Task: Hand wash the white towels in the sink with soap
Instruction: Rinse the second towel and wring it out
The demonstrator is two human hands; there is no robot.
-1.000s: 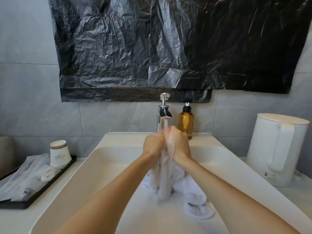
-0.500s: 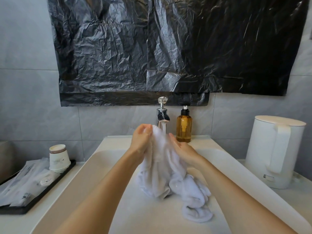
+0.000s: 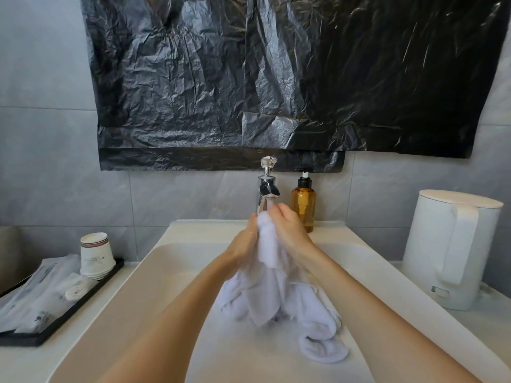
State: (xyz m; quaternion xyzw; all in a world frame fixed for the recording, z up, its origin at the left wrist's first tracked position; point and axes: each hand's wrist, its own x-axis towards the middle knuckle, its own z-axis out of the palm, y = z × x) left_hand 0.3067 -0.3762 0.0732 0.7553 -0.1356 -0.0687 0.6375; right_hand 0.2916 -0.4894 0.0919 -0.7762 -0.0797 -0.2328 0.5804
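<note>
A wet white towel (image 3: 272,297) hangs bunched between both my hands above the white sink (image 3: 154,275). Its lower folds trail onto the sink floor at the right. My left hand (image 3: 244,241) grips the towel's top from the left. My right hand (image 3: 287,229) grips it from the right, fingers curled over the cloth just under the chrome tap (image 3: 266,189). An amber soap pump bottle (image 3: 303,204) stands on the sink's back ledge, right of the tap.
A white electric kettle (image 3: 450,248) stands on the counter to the right. On the left a black tray (image 3: 59,317) holds stacked paper cups (image 3: 96,257) and wrapped packets. Black plastic sheeting (image 3: 276,78) covers the wall above the tap.
My hands parted and spread the towel half a second ago. They have now come back together, pressing the bunched top of the towel between them under the tap.
</note>
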